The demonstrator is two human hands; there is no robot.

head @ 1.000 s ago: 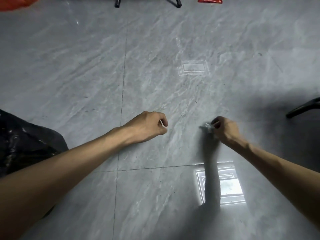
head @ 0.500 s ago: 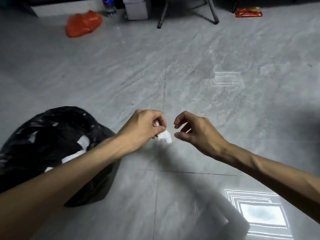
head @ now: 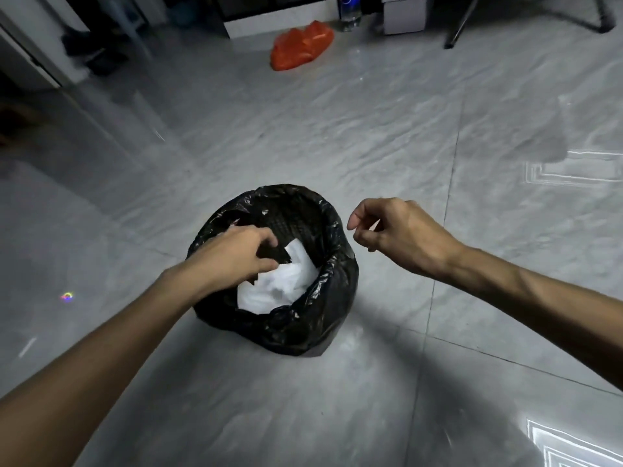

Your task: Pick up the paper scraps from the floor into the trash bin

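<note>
The trash bin [head: 325,298], lined with a black plastic bag, stands on the grey tiled floor in the middle of the view. White paper scraps [head: 281,288] lie crumpled inside it. My left hand [head: 236,256] hovers over the bin's left rim with thumb and fingers spread apart above the paper, and nothing is visibly pinched between them. My right hand [head: 397,232] hangs in the air just right of the bin, fingers loosely curled, thumb and forefinger apart, with nothing in it.
An orange plastic bag [head: 301,45] lies on the floor at the back. A bottle [head: 349,11], a white box [head: 404,15] and a chair leg [head: 458,32] stand behind it. Dark shoes [head: 91,52] sit at the far left by a wall.
The view has swung left, bringing the bin to the centre. My left hand carried the white scrap over the bin and has spread apart above it. My right hand stays empty.
</note>
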